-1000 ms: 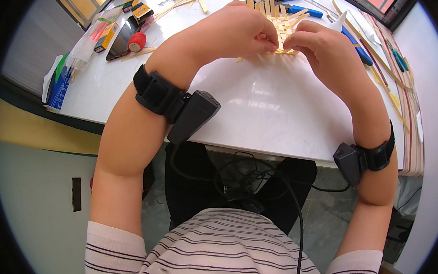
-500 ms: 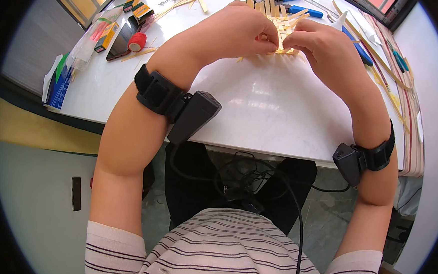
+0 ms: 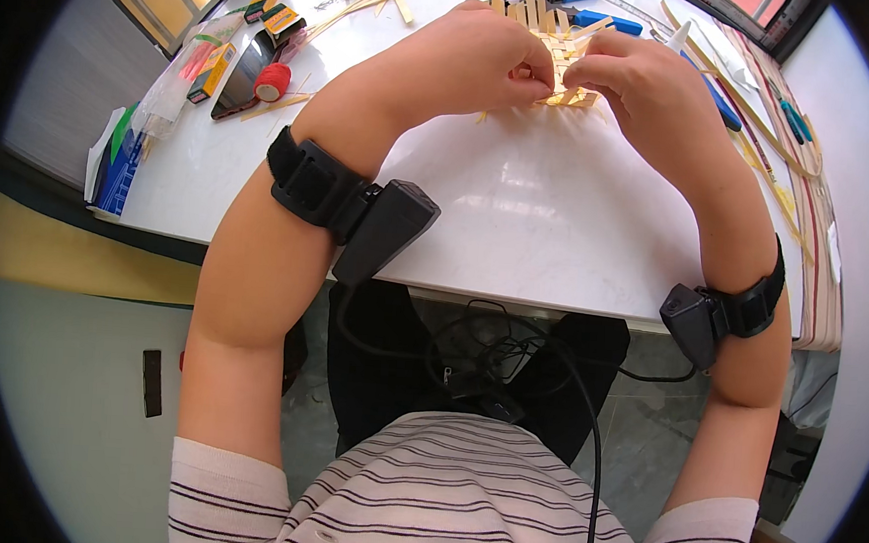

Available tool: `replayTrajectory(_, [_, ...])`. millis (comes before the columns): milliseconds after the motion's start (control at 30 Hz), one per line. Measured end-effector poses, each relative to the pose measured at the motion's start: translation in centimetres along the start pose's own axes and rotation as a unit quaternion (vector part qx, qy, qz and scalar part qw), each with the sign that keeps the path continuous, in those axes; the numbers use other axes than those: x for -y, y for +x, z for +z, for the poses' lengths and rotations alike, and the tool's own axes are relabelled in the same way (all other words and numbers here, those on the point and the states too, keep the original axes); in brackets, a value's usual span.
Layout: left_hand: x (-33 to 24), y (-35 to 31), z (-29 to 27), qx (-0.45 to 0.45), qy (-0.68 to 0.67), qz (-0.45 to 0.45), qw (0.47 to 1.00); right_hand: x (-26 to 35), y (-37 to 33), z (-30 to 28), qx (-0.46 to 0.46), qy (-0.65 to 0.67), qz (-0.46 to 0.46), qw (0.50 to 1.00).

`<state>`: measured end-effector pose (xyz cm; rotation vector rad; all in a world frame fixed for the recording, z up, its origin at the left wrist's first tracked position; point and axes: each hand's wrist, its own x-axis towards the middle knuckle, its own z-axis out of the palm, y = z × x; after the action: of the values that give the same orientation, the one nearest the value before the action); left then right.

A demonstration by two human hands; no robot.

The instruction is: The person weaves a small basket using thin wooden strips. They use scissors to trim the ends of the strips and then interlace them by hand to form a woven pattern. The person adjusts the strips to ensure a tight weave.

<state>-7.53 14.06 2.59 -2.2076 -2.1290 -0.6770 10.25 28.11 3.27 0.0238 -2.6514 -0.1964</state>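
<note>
You wear a pale, dark-striped, short-sleeved shirt (image 3: 461, 492), black trousers (image 3: 376, 338) and black forearm straps (image 3: 306, 179) bearing angular black modules (image 3: 389, 231), with black cables (image 3: 595, 500)

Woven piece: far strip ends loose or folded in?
Loose: several pale strips stick out past the far edge of the woven piece.

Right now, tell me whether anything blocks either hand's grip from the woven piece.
Nothing visible: the left-hand grip and right-hand grip are both at the woven piece. The blue handles lie beyond, not between; exact fingertip contact is unclear.
</note>
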Motion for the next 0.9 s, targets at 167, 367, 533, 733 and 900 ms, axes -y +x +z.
replayTrajectory(167, [-0.02,0.0,-0.05,-0.001,-0.001,-0.002,1.0,0.03,0.01,0.01,-0.006,-0.001,-0.004,1.0])
replayTrajectory(367, [-0.08,-0.01,-0.13,0.003,0.004,-0.009,1.0,0.03,-0.21,-0.07,0.003,0.013,0.012,1.0])
replayTrajectory(533, [-0.15,0.03,-0.39,0.011,0.011,-0.002,1.0,-0.5,-0.24,0.14,-0.008,0.035,0.012,0.999])
replayTrajectory(733, [-0.14,0.02,-0.08,0.005,0.001,-0.011,1.0,-0.47,-0.22,0.13,-0.016,0.051,0.006,0.999])
replayTrajectory(900, [-0.16,0.14,-0.18,0.023,-0.031,-0.029,0.999,-0.53,-0.16,0.04,-0.017,0.044,-0.003,0.999])
